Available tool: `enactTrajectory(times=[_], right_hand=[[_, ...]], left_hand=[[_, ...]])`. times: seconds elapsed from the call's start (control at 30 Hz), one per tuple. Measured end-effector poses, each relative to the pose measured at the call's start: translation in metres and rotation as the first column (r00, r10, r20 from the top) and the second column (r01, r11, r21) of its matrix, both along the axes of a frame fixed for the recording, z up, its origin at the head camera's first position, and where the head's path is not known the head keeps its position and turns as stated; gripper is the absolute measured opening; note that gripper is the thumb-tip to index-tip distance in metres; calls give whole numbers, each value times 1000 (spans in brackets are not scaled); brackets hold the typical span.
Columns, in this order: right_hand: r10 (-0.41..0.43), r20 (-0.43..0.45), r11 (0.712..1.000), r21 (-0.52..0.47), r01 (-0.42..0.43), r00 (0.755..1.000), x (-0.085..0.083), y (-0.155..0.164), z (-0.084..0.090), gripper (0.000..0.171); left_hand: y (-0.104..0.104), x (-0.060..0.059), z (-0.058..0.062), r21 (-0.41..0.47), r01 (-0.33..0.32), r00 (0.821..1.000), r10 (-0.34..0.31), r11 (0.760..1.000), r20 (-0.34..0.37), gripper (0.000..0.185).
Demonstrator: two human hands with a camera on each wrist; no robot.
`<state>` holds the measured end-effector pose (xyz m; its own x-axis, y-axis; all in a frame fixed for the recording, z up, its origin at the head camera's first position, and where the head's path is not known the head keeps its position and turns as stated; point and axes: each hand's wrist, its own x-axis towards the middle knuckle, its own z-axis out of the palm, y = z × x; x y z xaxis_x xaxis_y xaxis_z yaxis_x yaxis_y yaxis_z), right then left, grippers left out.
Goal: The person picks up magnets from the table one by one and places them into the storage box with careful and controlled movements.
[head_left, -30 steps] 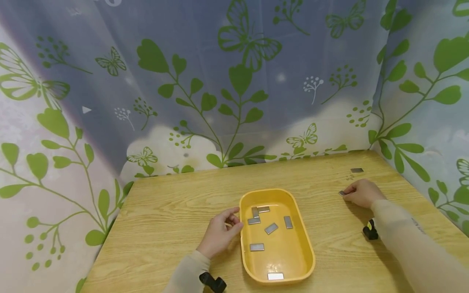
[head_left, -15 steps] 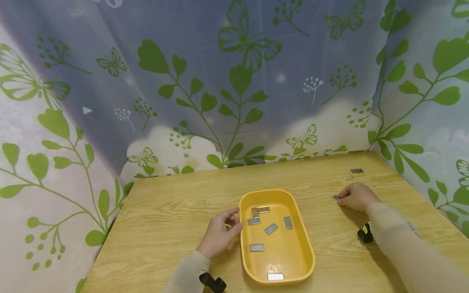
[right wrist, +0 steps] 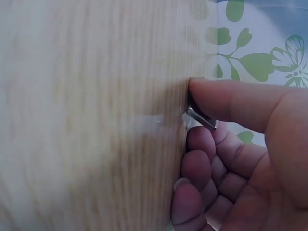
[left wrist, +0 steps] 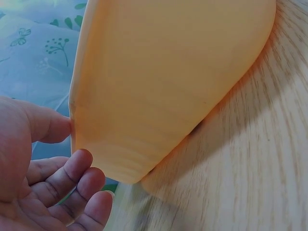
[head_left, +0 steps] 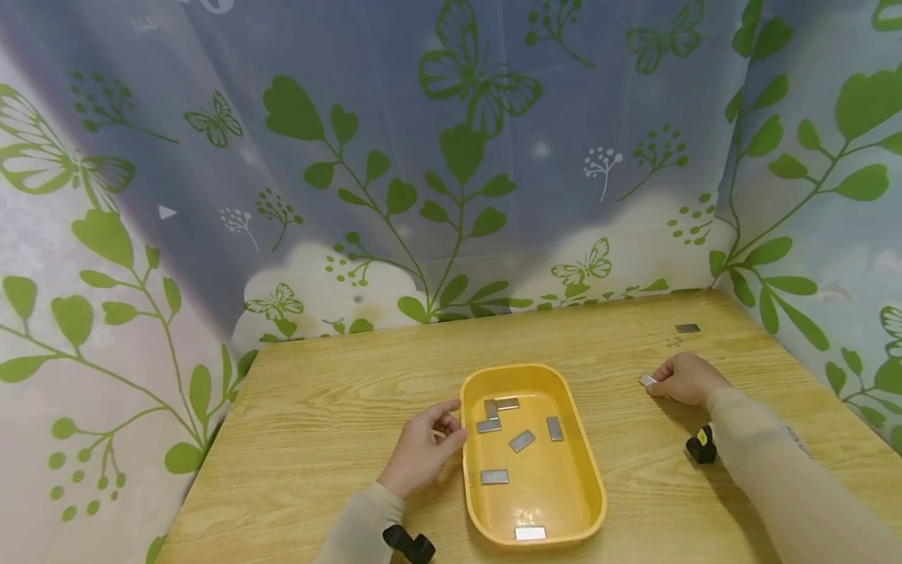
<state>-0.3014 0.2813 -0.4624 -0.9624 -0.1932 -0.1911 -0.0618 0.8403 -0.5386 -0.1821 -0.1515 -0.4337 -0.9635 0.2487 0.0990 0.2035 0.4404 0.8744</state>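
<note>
My right hand point(head_left: 687, 380) pinches a small silver rectangular metal block point(head_left: 646, 381) between thumb and fingers, low over the right side of the table. In the right wrist view, the block's shiny edge point(right wrist: 202, 118) shows below the thumb, and the other fingers curl beside it. My left hand point(head_left: 423, 448) touches the left side of a yellow plastic tray point(head_left: 590, 470) with loosely bent fingers. The left wrist view has the thumb against the tray's rim, with the remaining fingers relaxed beside the outer wall point(left wrist: 159, 96). Several similar metal blocks point(head_left: 521, 440) lie scattered inside the tray.
Another dark metal block point(head_left: 687, 328) lies near the table's far right corner, with a few small marks beside it. The wood-grain table point(head_left: 338, 407) is bordered by a patterned curtain point(head_left: 395, 157) at the back and sides. Black cameras are strapped to both wrists.
My right hand has moved slightly left and nearer with the pinched block, then stayed almost in place while the block's face turned brighter. My left hand and the tray have stayed still.
</note>
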Motion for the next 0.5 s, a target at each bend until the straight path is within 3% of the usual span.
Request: enactTrajectory(times=[0.1,0.33,0.5], right_hand=[[-1,4,1000,1,1,1000,1,0,-1,28],[-8,-11,1000,-13,8,1000,4,-1,-4,21],[-25,-65,999,26,26,998,8,-6,-5,17]], left_hand=[[1,3,5,4,4,1000,-4,1000,-2,41],[-8,-17,-34,24,2,1000,-2,1000,-8,44],[-8,-17,-35,17,8,1000,-8,1000,-26,44]])
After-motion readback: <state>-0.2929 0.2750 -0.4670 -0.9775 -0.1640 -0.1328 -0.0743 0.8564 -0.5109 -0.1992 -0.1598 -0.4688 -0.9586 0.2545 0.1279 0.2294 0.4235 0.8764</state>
